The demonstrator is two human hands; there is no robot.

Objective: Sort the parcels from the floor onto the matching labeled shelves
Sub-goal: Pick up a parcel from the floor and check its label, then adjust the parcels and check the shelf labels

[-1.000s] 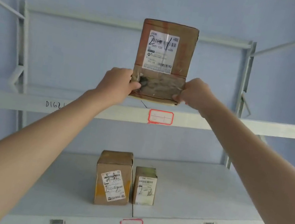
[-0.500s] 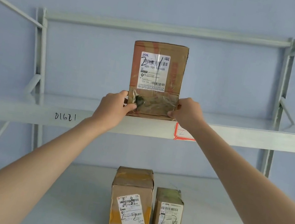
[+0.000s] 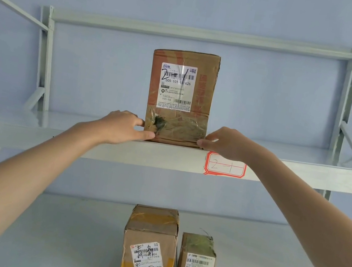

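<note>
The parcel [image 3: 180, 96] stands upright on the upper shelf [image 3: 75, 139] at my 12 o'clock, the shelf's 2-1 tag [image 3: 225, 166] at its 4 o'clock. My left hand [image 3: 122, 127] and right hand [image 3: 227, 142] pinch its bottom corners, thumbs in front. The cardboard seems stiff and light, the glossy tape [image 3: 178, 126] slippery; it's tall and tippy, so I'd hold the bare sides low

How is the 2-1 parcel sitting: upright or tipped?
Upright: the 2-1 parcel stands with its base flat on the upper shelf, sides vertical, label readable.
</note>
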